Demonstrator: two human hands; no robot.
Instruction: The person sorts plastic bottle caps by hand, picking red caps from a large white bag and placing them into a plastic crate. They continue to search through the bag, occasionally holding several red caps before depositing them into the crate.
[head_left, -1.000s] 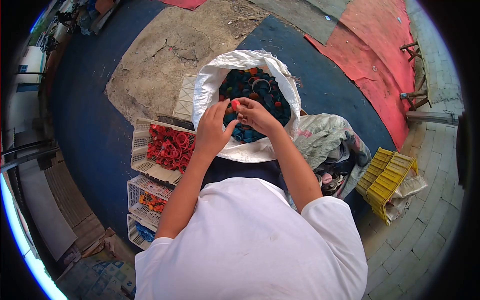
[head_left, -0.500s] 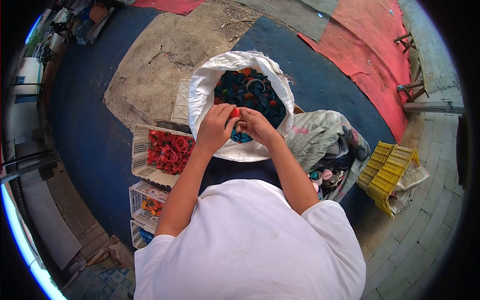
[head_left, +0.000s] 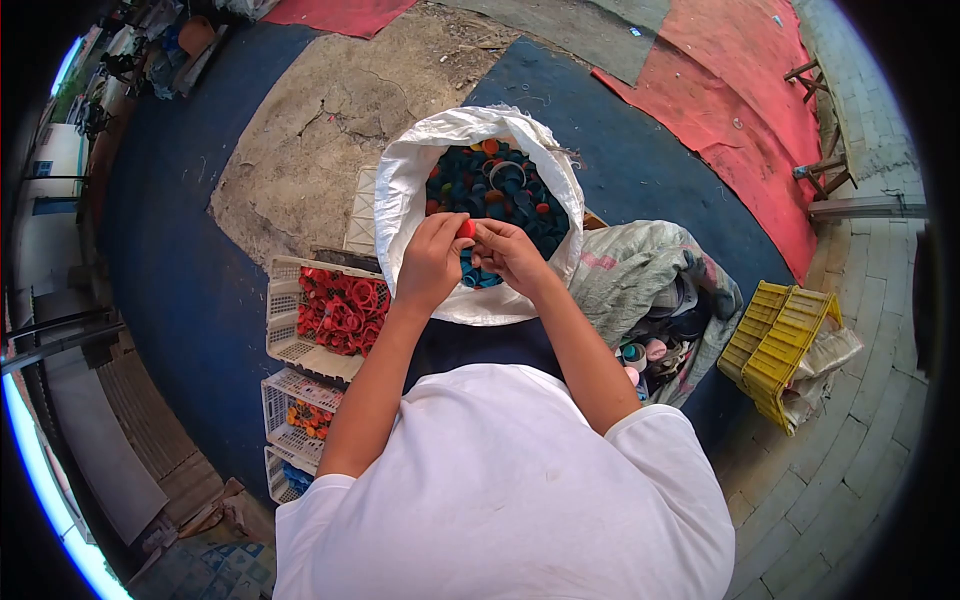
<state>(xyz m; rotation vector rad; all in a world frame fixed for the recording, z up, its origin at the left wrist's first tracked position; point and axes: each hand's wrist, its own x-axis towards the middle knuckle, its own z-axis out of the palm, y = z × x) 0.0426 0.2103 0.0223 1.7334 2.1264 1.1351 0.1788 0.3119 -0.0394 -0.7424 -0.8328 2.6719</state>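
Over the near part of an open white woven sack [head_left: 400,170], a small red bottle cap [head_left: 466,229] is pinched between my two hands. My left hand [head_left: 432,262] has its fingers closed on the cap's left side. From the other side my right hand [head_left: 512,258] grips it with thumb and fingers. Below them the sack holds many plastic caps [head_left: 490,190], mostly dark blue-green, with some orange and red ones and a pale ring [head_left: 507,172] among them.
At left stand white crates of red rings and caps [head_left: 340,308], orange pieces [head_left: 308,418] and blue pieces [head_left: 296,478]. A second sack [head_left: 640,265] with mixed items lies at right, beside a yellow crate [head_left: 768,340]. Wooden stools [head_left: 825,170] stand farther right.
Both hands stay together on the red cap, with slight finger movement around it. The view has shifted a little; the sack and crates otherwise look the same.
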